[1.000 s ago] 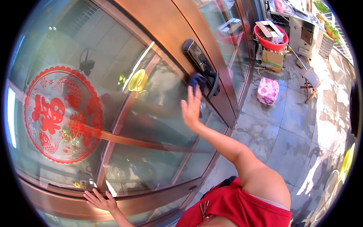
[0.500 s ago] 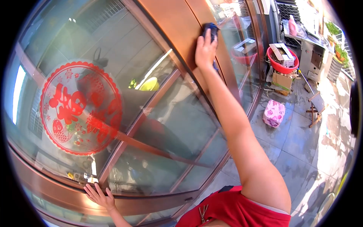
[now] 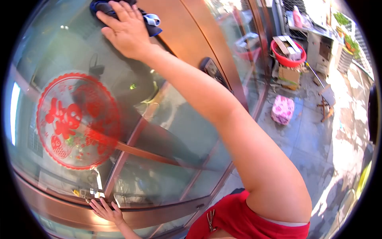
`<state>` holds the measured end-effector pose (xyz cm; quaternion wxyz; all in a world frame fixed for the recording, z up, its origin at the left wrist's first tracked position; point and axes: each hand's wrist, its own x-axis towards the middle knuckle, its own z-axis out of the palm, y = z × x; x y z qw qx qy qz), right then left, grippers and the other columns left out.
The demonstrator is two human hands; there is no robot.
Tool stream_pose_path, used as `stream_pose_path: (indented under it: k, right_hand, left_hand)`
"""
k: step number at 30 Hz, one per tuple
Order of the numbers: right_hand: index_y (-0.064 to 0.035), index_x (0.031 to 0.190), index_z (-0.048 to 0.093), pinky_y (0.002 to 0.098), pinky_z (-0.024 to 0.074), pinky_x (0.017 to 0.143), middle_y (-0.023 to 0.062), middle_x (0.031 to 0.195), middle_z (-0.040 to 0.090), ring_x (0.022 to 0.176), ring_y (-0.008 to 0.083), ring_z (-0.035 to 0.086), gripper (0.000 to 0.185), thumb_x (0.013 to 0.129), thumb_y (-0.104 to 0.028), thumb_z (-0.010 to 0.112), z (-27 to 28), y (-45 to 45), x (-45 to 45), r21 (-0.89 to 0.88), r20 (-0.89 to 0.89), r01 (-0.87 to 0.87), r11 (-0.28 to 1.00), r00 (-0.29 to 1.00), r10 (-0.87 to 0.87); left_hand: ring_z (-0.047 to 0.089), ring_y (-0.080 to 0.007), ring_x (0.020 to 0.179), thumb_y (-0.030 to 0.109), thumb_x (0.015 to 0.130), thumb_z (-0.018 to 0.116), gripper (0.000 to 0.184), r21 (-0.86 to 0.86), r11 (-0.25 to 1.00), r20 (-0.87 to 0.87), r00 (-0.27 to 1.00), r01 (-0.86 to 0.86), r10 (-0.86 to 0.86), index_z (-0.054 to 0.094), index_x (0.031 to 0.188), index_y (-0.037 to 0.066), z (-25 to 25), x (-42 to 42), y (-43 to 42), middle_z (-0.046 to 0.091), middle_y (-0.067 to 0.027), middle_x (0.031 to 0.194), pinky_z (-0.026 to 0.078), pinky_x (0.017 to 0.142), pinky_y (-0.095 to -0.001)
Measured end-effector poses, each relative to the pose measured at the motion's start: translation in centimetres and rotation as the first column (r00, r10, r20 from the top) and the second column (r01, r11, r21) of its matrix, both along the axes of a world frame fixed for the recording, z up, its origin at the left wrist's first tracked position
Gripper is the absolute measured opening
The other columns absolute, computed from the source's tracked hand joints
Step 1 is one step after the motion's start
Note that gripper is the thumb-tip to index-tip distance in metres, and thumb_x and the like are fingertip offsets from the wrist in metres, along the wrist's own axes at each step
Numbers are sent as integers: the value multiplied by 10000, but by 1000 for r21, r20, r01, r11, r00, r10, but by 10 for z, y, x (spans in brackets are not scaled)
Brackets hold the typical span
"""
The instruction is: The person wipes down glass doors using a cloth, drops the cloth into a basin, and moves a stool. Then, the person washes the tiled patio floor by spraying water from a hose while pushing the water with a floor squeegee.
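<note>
Two hands rest on a glass door with a bronze frame (image 3: 175, 20). The right hand (image 3: 129, 34) lies flat over a dark blue cloth (image 3: 102, 7), fingers a little spread and laid across it rather than closed around it. The cloth sits where the glass (image 3: 179, 131) meets the frame, and a pale blue loop shows beside the hand. The left hand (image 3: 107, 213) touches the frame's lower rail (image 3: 155, 218), fingers spread. Between the hands, a round red sticker (image 3: 65, 119) decorates the glass. A dark door lock (image 3: 210, 67) is partly hidden behind the right forearm. To the right, a pink flowered cube (image 3: 283, 110) stands on the tiled floor (image 3: 304, 139), near a red basin (image 3: 284, 61) holding an open carton (image 3: 287, 46).
</note>
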<state>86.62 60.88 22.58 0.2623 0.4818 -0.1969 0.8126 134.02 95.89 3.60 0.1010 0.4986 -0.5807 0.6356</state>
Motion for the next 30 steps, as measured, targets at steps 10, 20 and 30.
stream_pose_path:
  k: [10, 20, 30]
  right_hand:
    - [-197, 1300, 580, 513, 286, 1094, 153, 1458, 359, 1342, 393, 338, 539, 773, -215, 691, -352, 60, 9, 620, 55, -95, 779, 995, 78]
    - [-269, 1394, 463, 404, 309, 1114, 165, 1491, 331, 1381, 349, 313, 543, 889, -125, 598, -636, 106, 3, 949, 264, -268, 164, 963, 44]
    - [-201, 1534, 172, 328, 286, 1090, 140, 1535, 261, 1360, 257, 331, 623, 987, -171, 470, -745, 97, 19, 97, 986, -992, -80, 107, -131]
  left_hand:
    - [399, -383, 1339, 432, 1006, 378, 509, -43, 999, 116, 993, 24, -19, 500, 1365, 92, 0, -4, -6, 414, -187, 1459, 315, 1070, -502]
    - [361, -376, 1363, 437, 1015, 342, 549, -6, 1000, 170, 985, -8, 9, 436, 1400, 56, 3, -30, -7, 371, -191, 1483, 269, 1102, -496]
    - [379, -367, 1348, 445, 1010, 368, 555, -11, 1000, 228, 973, 26, -23, 419, 1408, 63, -1, -45, -13, 371, -186, 1481, 290, 1093, -508]
